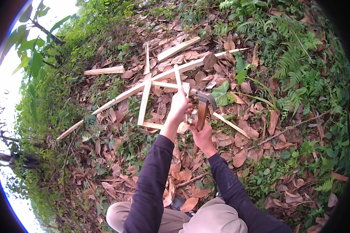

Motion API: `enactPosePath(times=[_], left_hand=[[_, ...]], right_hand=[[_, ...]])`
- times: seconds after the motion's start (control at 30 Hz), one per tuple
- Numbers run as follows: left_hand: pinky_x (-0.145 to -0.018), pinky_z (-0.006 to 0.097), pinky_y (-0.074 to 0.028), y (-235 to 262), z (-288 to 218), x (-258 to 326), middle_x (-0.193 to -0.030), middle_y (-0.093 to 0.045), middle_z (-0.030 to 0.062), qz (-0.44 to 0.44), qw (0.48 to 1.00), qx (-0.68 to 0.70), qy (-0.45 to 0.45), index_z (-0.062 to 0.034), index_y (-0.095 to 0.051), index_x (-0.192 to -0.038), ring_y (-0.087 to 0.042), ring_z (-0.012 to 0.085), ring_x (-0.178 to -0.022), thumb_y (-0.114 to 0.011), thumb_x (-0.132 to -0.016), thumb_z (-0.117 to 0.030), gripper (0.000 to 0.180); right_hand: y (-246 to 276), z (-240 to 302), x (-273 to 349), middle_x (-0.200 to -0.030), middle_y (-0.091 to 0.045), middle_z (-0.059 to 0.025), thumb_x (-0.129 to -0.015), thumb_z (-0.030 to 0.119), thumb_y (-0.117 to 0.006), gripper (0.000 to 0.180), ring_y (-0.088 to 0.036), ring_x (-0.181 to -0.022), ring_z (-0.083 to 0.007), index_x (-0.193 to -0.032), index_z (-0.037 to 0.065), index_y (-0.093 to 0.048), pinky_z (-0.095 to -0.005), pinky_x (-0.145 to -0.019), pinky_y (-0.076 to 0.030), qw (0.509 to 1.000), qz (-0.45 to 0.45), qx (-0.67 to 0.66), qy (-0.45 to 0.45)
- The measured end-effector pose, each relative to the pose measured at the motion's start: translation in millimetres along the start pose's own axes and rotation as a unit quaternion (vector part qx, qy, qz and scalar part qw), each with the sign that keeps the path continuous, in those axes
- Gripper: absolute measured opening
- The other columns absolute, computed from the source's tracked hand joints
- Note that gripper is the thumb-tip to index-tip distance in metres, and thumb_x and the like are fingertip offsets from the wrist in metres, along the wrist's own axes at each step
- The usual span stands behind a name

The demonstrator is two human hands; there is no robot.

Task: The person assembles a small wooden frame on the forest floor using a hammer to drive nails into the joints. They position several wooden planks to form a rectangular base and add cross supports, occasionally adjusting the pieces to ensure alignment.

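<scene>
While the left hand [179, 104] pinches an upright wooden slat [185, 91] on the leaf-strewn ground, the right hand [202, 134] grips a hammer [203, 101] beside it; advisable: fingers low, taps short, head square.

The ground [151, 167] is outdoor earth covered in dry brown leaves [237, 157], with small green weeds pushing through. Ferns [295, 62] fill the upper right of the frame. At the left edge, leafy branches [35, 50] stand against a bright, washed-out sky [4, 101]. Daylight is soft and even.
</scene>
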State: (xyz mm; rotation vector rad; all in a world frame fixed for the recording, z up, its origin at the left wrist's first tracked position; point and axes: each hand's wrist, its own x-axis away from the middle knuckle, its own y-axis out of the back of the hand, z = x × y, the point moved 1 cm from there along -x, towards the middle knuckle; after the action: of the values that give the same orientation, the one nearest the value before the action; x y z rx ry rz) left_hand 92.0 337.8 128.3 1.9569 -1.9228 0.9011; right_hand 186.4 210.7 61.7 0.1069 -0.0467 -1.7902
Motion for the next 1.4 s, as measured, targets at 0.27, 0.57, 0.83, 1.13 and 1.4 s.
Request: enactPosePath(times=[0.27, 0.57, 0.83, 1.13, 1.4], left_hand=[[-0.036, 0.023, -0.02, 10, -6, 23, -0.058, -0.026, -0.0061, 0.011, 0.996, 0.091, 0.016, -0.0121, -0.041, -0.098, -0.026, 0.0058, -0.043, -0.034, -0.108, -0.05, 0.04], [-0.103, 0.043, -0.045, 50, 13, 63, -0.123, -0.066, 0.0203, 0.027, 0.993, -0.05, -0.107, 0.0024, -0.042, -0.144, -0.065, 0.0271, -0.111, -0.015, -0.102, -0.069, 0.087], [-0.101, 0.037, -0.044, 34, 74, 78, -0.112, -0.067, 0.0135, 0.021, 0.925, -0.097, -0.367, 0.0033, -0.06, -0.118, -0.063, 0.0215, -0.109, -0.039, -0.105, -0.037, 0.047], [-0.048, 0.027, -0.035, 14, 86, 50, -0.061, -0.054, -0.0024, -0.217, 0.872, -0.139, -0.417, -0.0017, -0.059, -0.08, -0.046, 0.0047, -0.055, -0.067, -0.095, -0.013, 0.021], [-0.047, 0.026, -0.029, 51, 51, 86, -0.056, -0.048, -0.0089, -0.155, 0.88, -0.148, -0.424, -0.005, -0.057, -0.064, -0.04, 0.0025, -0.052, -0.066, -0.088, -0.006, 0.025]], right_hand=[[6, 16, 10, -0.095, -0.076, -0.0126, -0.089, 0.015, -0.078, 0.029, -0.074, -0.086, -0.0162, -0.102, -0.002, -0.059, -0.0314, -0.073, -0.059, 0.998, 0.02, -0.062, 0.008], [-8, 0, -1, -0.11, -0.07, -0.0196, -0.085, 0.003, -0.08, 0.034, -0.071, -0.097, -0.0209, -0.1, -0.001, -0.05, -0.0326, -0.085, -0.06, 0.984, 0.048, -0.168, -0.02], [7, 21, -8, -0.096, -0.075, -0.0058, -0.082, 0.012, -0.084, 0.031, -0.067, -0.082, -0.0086, -0.101, -0.003, -0.064, -0.027, -0.073, -0.055, 0.996, 0.005, 0.045, 0.073], [86, 22, 47, -0.075, -0.066, -0.0052, -0.091, 0.008, -0.075, 0.024, -0.072, -0.07, -0.0151, -0.085, 0.004, -0.051, -0.0267, -0.06, -0.056, 0.992, -0.002, -0.073, -0.1], [112, 56, 51, -0.068, -0.064, -0.005, -0.095, 0.006, -0.069, 0.02, -0.067, -0.062, -0.0145, -0.085, 0.004, -0.051, -0.0282, -0.058, -0.055, 0.993, -0.061, -0.089, -0.047]])
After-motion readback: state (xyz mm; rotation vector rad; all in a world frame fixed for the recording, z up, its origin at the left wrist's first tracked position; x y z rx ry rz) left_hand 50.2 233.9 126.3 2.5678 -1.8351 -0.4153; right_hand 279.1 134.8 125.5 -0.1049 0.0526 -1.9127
